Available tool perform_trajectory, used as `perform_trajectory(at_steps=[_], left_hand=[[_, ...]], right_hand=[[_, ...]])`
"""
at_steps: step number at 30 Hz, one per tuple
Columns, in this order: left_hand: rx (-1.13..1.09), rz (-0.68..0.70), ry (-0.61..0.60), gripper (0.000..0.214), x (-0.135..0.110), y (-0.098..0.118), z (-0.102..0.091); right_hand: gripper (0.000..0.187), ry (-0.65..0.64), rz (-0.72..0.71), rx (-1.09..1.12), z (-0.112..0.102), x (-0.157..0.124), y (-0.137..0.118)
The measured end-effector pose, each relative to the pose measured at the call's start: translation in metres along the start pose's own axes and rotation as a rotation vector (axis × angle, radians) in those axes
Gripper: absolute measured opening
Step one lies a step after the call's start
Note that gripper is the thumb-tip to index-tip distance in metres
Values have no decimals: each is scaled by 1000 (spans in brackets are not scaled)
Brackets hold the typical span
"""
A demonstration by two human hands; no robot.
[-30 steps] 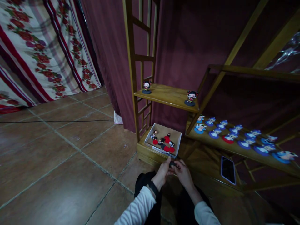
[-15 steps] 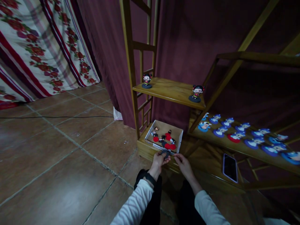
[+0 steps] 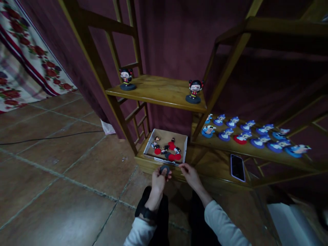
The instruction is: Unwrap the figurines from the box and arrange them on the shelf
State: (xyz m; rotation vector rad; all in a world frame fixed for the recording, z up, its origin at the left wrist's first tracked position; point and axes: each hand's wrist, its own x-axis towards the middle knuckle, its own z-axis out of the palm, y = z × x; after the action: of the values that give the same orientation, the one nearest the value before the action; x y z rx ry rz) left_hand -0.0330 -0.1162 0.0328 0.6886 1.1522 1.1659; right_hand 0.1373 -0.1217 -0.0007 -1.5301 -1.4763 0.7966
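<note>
A dark grey round base (image 3: pixel 164 169) is gripped in my left hand (image 3: pixel 159 179), thumb pressed on top; whether a figurine hangs beneath it is hidden. My right hand (image 3: pixel 189 174) is closed in a pinch by the front right corner of a shallow cardboard box (image 3: pixel 167 133). What the pinch holds, if anything, is too small to make out. Inside the box lie several small black, white and red figurines (image 3: pixel 164 150) and red round bases (image 3: pixel 177 156).
Two black-haired figurines, one left (image 3: pixel 126 79) and one right (image 3: pixel 194 91), stand on a wooden shelf (image 3: pixel 159 90) above the box. Rows of blue and white figurines (image 3: pixel 247 125) fill the right shelf. A phone (image 3: pixel 237 167) lies below them. A cable (image 3: pixel 51 136) crosses the floor.
My view has turned right and come closer to the shelf. The left hand has drawn slightly away from the right, still holding the grey base, whose flat face shows more now.
</note>
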Motion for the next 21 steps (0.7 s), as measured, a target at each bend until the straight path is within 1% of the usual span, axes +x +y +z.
perform_trajectory(at_steps=[3, 5, 7, 10, 13, 16, 18, 21], left_hand=[[-77, -1, 88, 25, 4, 3, 9], [-160, -17, 120, 23, 9, 5, 18], [-256, -38, 140, 19, 15, 6, 25], [-383, -64, 194, 13, 24, 7, 30], [-490, -51, 301, 8, 33, 10, 27], [-547, -11, 389, 6, 42, 12, 19], [-548, 28, 417, 6, 46, 11, 13], [-510, 72, 451, 7, 51, 6, 5]], right_hand=[[20, 8, -10, -29, 5, 12, 0], [22, 23, -29, -77, 11, 24, -2], [26, 37, -38, -154, 17, 42, -4], [33, 56, 6, -282, 27, 73, -5], [34, 39, 61, -358, 39, 103, -1], [31, -24, 41, -418, 52, 126, 2], [28, -71, 6, -468, 62, 135, 2], [26, -128, -34, -564, 77, 140, -2]])
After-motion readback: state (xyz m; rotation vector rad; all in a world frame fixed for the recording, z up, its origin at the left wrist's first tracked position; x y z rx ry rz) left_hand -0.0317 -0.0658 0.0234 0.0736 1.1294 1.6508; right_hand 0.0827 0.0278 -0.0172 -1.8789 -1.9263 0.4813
